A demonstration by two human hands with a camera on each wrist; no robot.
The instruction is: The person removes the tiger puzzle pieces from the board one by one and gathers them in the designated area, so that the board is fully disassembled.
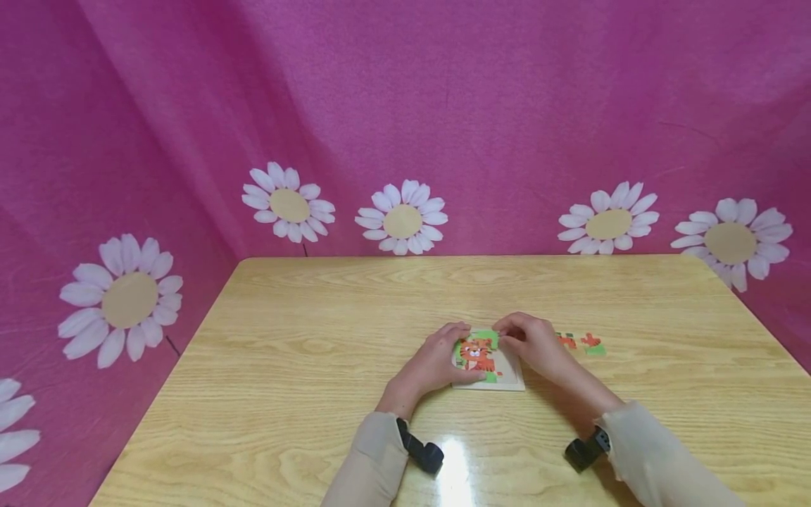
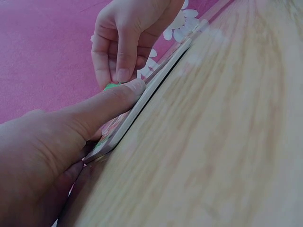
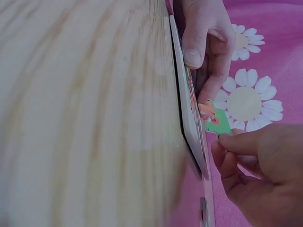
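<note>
A small tray puzzle (image 1: 512, 380) lies on the table, partly filled with pieces that show an orange striped tiger (image 1: 478, 355) on green. My left hand (image 1: 427, 362) spans the tray from its left side and holds it, thumb along the near part and fingers at the far edge. Between thumb and fingertips my right hand (image 1: 535, 345) pinches a green and orange puzzle piece (image 3: 218, 124). In the right wrist view that piece is tilted up at the tray's far side. Whether its lower edge touches the tray, I cannot tell.
Loose puzzle pieces (image 1: 594, 345) lie on the table just right of my right hand, partly hidden by it. The wooden table (image 1: 317, 317) reaches back to a pink cloth (image 1: 443, 105) with white flowers. A black wrist camera (image 1: 424, 454) sits on each forearm.
</note>
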